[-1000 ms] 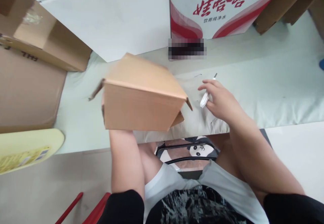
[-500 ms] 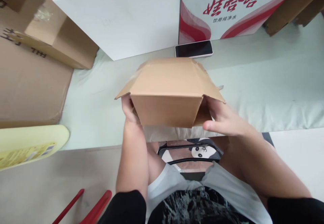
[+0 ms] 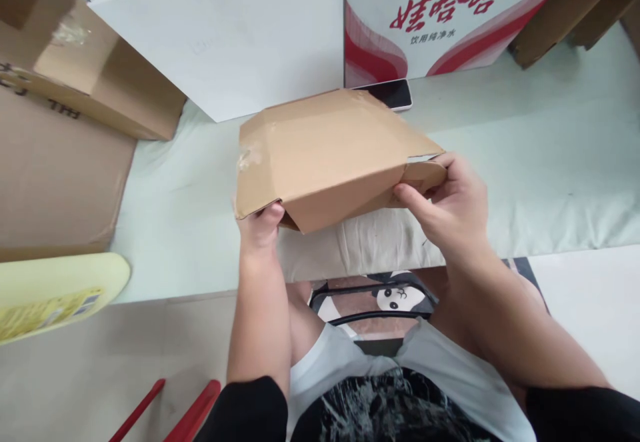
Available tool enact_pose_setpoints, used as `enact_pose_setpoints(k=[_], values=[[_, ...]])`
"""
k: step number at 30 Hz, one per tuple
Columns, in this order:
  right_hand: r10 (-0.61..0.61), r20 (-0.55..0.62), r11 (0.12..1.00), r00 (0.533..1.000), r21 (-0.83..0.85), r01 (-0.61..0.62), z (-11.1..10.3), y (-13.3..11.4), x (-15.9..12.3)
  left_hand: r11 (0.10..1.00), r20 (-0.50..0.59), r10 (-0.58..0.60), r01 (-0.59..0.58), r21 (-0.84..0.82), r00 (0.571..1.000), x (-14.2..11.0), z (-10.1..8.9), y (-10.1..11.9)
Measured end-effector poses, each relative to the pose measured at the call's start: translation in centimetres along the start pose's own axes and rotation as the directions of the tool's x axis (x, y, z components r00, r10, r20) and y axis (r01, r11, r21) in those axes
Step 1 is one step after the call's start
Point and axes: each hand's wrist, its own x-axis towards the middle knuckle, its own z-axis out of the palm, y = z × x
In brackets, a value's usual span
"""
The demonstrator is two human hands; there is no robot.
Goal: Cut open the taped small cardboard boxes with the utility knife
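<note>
A brown cardboard box (image 3: 330,139) is held tilted above the pale green cloth, its end flaps loose. A scrap of clear tape shows on its left side. My left hand (image 3: 261,225) grips the lower left corner, thumb near the edge and the other fingers hidden under the cardboard. At the right end my right hand (image 3: 445,195) pinches a flap between thumb and fingers. Behind the box lies a phone (image 3: 397,94), partly covered by it.
White cartons (image 3: 220,35) stand along the back, one a carton with red lettering (image 3: 450,22). Larger brown boxes (image 3: 55,155) are stacked at left, near a yellow bottle (image 3: 65,292). The green cloth (image 3: 540,182) covers the table. Red legs (image 3: 193,412) show on the floor.
The box has turned, its left end coming down nearer me and its right end rising. My right hand has closed from a loose spread onto the right flap.
</note>
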Motion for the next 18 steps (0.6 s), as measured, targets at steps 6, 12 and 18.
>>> enact_pose_setpoints(k=[6, 12, 18], values=[[0.13, 0.119, 0.952, 0.984, 0.261, -0.157, -0.5, 0.1, 0.5, 0.991, 0.003, 0.134, -0.134, 0.022, 0.991, 0.4, 0.0, 0.4], [0.379, 0.239, 0.814, 0.894, 0.373, -0.445, -0.2, 0.1, 1.2, 0.967, -0.028, 0.222, -0.217, 0.136, 0.975, 0.9, -0.4, 1.3], [0.419, 0.222, 0.798, 0.88, 0.373, -0.474, 0.6, 0.7, 1.2, 0.932, 0.072, 0.179, -0.193, 0.306, 0.981, 0.7, -1.5, 2.1]])
